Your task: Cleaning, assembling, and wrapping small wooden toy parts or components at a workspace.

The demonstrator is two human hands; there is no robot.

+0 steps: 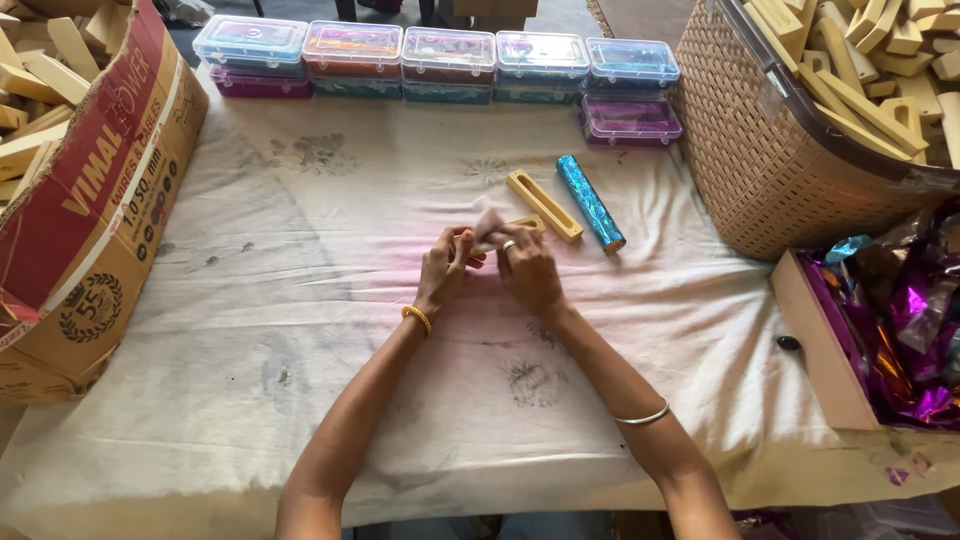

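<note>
Between both hands' grip: wooden piece (520,224), left hand (447,270), right hand (527,270).

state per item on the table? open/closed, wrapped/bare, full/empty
Left hand: grip shut on wooden piece.
Right hand: grip shut on same piece.
Wooden holder: bare, lying flat.
Blue foil tube: wrapped, lying flat.
Plastic boxes: lids closed, stacked.
Wicker basket: full of wooden pieces.

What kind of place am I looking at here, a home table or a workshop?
Most likely a small craft or packing workshop. A cloth-covered table holds rows of clear plastic boxes, while a woven basket and cardboard box hold many identical wooden pieces. Both hands work one piece beside a foil-wrapped one.
</note>
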